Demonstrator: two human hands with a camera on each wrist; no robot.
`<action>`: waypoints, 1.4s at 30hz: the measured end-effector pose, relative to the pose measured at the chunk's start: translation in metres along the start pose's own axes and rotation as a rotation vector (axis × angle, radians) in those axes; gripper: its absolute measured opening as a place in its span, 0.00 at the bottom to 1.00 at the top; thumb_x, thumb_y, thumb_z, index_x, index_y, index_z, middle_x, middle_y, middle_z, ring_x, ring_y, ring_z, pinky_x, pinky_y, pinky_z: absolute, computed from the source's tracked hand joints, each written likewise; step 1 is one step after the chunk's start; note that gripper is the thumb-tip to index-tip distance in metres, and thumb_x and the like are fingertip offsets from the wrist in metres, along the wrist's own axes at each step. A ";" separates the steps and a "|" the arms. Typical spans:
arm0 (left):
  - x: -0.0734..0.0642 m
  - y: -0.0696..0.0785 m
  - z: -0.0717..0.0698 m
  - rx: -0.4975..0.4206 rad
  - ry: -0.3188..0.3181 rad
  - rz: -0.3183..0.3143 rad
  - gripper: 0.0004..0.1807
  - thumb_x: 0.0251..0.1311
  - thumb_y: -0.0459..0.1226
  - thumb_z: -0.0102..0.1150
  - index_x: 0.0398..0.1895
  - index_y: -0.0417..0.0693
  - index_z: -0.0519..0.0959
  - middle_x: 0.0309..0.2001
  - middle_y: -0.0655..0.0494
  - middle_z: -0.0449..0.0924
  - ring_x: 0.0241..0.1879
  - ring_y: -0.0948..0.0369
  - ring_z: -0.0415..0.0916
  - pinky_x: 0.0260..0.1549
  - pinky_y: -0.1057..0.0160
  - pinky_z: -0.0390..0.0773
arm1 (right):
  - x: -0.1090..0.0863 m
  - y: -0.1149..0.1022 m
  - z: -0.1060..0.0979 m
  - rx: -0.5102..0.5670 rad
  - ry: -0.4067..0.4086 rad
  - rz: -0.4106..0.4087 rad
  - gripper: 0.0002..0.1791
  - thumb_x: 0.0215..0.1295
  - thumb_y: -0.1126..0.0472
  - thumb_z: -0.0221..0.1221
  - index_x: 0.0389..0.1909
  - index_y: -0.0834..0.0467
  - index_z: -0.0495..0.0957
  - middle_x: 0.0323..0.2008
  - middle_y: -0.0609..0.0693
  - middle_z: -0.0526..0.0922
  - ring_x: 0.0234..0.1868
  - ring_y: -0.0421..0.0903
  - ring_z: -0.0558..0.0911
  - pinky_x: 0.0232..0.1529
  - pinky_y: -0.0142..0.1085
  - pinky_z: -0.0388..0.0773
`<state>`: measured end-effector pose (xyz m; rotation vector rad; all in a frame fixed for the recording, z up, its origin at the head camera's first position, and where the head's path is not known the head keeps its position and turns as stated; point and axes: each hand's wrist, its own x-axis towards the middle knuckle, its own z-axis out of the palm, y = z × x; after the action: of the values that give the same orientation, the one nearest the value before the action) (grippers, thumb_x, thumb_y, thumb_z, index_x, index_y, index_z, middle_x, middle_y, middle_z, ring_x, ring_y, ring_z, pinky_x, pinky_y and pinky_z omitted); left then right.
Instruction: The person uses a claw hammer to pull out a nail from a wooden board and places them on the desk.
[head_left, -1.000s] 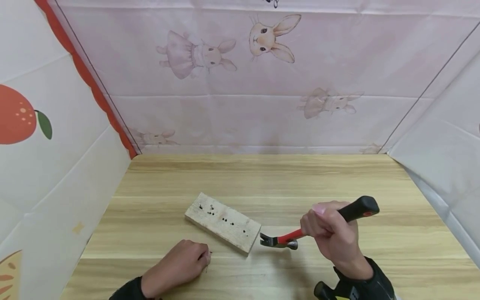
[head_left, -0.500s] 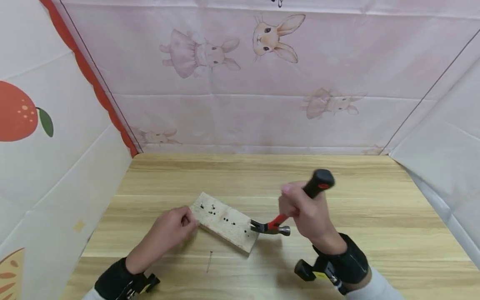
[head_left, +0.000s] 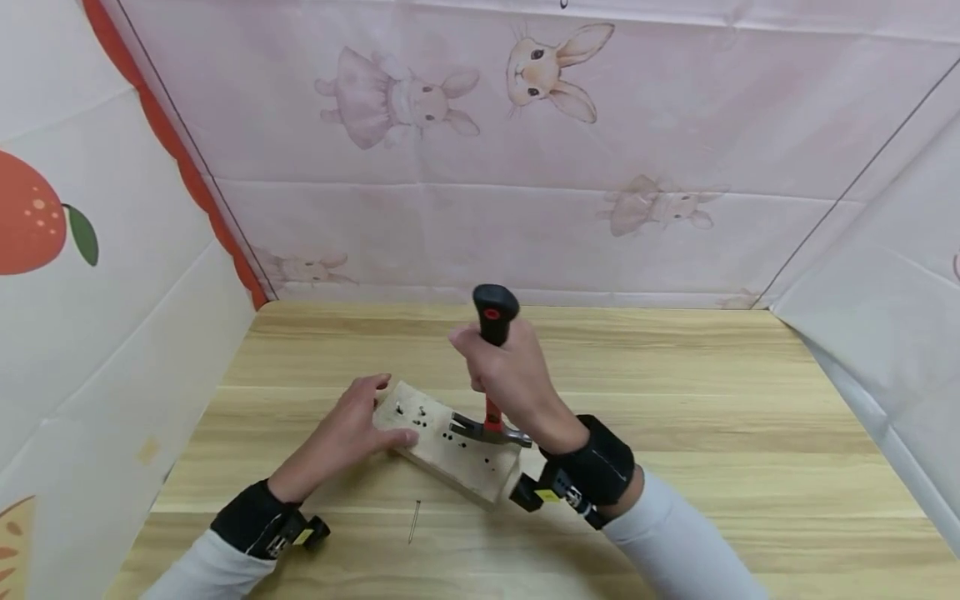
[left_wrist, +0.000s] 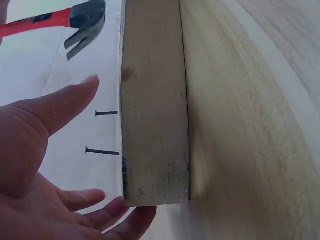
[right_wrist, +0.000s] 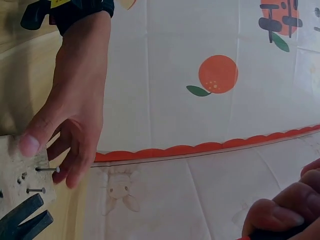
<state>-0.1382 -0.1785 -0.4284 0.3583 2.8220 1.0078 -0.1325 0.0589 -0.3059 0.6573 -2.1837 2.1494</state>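
Observation:
A wooden board point(head_left: 457, 462) lies aslant on the table, with several dark holes. Two nails point(left_wrist: 103, 151) stand partly driven near its left end. At that end my left hand point(head_left: 348, 429) spreads round the board. Its fingertips touch the end face in the left wrist view, while the thumb point(left_wrist: 75, 97) hovers off the nailed face. My right hand point(head_left: 510, 375) grips a claw hammer point(head_left: 492, 412) with a red shaft and black grip, handle up. The hammer's head is over the middle of the board, claw towards the nails; whether it touches the wood I cannot tell.
A loose nail point(head_left: 414, 522) lies on the wooden table point(head_left: 675, 467) in front of the board. A printed pink sheet point(head_left: 480, 233) rises behind the table, with white sheets at both sides. Each wrist wears a black strap with a camera.
The loose nail came out of my left hand, which moved up to the board's left end and spread its fingers. My right hand carried the hammer leftward over the board, turning its handle upright.

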 end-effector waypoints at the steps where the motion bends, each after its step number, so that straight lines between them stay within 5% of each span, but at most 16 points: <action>1: 0.002 -0.002 0.001 -0.024 -0.021 -0.008 0.57 0.41 0.58 0.72 0.68 0.36 0.56 0.65 0.36 0.60 0.60 0.44 0.62 0.55 0.44 0.68 | 0.003 0.001 0.004 -0.002 -0.002 0.019 0.23 0.66 0.56 0.53 0.13 0.59 0.60 0.10 0.52 0.57 0.11 0.50 0.57 0.16 0.38 0.55; 6: 0.007 -0.008 0.005 -0.097 -0.090 -0.022 0.60 0.40 0.57 0.73 0.69 0.33 0.54 0.67 0.35 0.58 0.64 0.45 0.58 0.60 0.43 0.61 | 0.015 0.011 0.019 -0.030 -0.010 0.080 0.23 0.66 0.55 0.52 0.11 0.57 0.62 0.10 0.53 0.57 0.11 0.53 0.57 0.15 0.39 0.53; 14: 0.005 -0.008 0.003 -0.105 -0.113 -0.062 0.58 0.41 0.56 0.73 0.69 0.35 0.55 0.67 0.36 0.58 0.65 0.44 0.56 0.61 0.42 0.60 | 0.027 0.019 0.036 -0.133 0.022 0.130 0.24 0.64 0.53 0.50 0.11 0.56 0.58 0.10 0.52 0.57 0.11 0.51 0.57 0.13 0.37 0.52; 27: 0.008 -0.015 0.007 -0.114 -0.124 -0.093 0.57 0.40 0.57 0.73 0.69 0.36 0.58 0.66 0.36 0.61 0.64 0.45 0.58 0.59 0.44 0.64 | 0.063 0.027 0.073 -0.263 0.042 0.095 0.22 0.64 0.61 0.50 0.10 0.54 0.57 0.10 0.46 0.54 0.11 0.44 0.52 0.15 0.34 0.49; 42: 0.010 -0.011 0.002 -0.109 -0.122 -0.096 0.55 0.41 0.55 0.74 0.69 0.38 0.58 0.66 0.39 0.61 0.63 0.48 0.60 0.59 0.45 0.64 | 0.078 0.027 0.089 -0.295 0.059 0.078 0.23 0.64 0.60 0.50 0.09 0.55 0.57 0.09 0.46 0.54 0.11 0.44 0.52 0.15 0.33 0.48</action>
<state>-0.1496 -0.1831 -0.4378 0.2599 2.6368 1.0750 -0.1860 -0.0498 -0.3143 0.4920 -2.4601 1.7944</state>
